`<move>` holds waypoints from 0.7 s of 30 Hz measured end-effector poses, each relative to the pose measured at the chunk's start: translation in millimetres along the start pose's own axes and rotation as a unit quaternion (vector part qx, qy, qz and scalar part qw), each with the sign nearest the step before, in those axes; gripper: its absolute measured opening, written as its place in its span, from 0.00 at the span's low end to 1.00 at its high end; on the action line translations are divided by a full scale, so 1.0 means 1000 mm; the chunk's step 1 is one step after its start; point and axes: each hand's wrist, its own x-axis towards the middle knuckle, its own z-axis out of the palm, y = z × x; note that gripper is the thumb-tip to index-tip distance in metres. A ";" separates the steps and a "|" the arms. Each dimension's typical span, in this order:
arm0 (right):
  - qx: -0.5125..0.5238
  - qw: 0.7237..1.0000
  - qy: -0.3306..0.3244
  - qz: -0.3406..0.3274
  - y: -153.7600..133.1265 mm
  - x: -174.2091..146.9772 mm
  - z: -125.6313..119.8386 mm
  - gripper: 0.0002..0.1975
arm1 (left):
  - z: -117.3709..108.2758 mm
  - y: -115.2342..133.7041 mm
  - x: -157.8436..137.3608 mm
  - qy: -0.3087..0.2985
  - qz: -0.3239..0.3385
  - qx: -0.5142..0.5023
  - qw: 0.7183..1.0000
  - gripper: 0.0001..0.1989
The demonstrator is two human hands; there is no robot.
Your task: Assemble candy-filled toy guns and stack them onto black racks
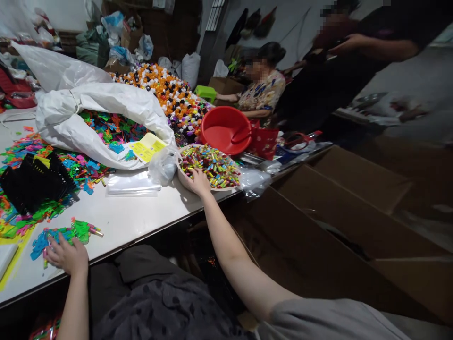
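Observation:
My left hand (67, 252) lies at the near left of the table, its fingers spread over a small group of blue and green plastic toy pieces (56, 236). A slim tube (95, 230) with a pink and gold wrap sticks out at the right of that group. Over the near rim of a pale round bowl (184, 178) reaches my right hand (198, 182). Its fingers are apart and touch the heap of small shiny coloured tubes (215, 165) inside. The fingertips are partly lost among the tubes.
A white sack (130, 101) spills coloured plastic pieces. Black pieces (35, 184) and clear bags (132, 184) lie on the table (141, 217). Behind the bowl stands a red basin (219, 127). Open cardboard boxes (339, 203) fill the right. Two people are beyond the table.

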 end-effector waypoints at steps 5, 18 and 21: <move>-0.014 0.999 -0.033 -0.031 0.000 0.002 0.000 0.25 | 0.002 0.000 0.001 0.012 0.001 -0.010 1.000 0.29; -0.003 0.997 -0.070 -0.040 0.007 0.013 0.003 0.26 | -0.001 0.002 0.000 0.012 -0.003 -0.015 1.000 0.29; 0.013 0.994 -0.104 -0.028 0.007 0.023 0.003 0.27 | 0.000 0.005 0.000 0.022 -0.013 -0.022 0.999 0.29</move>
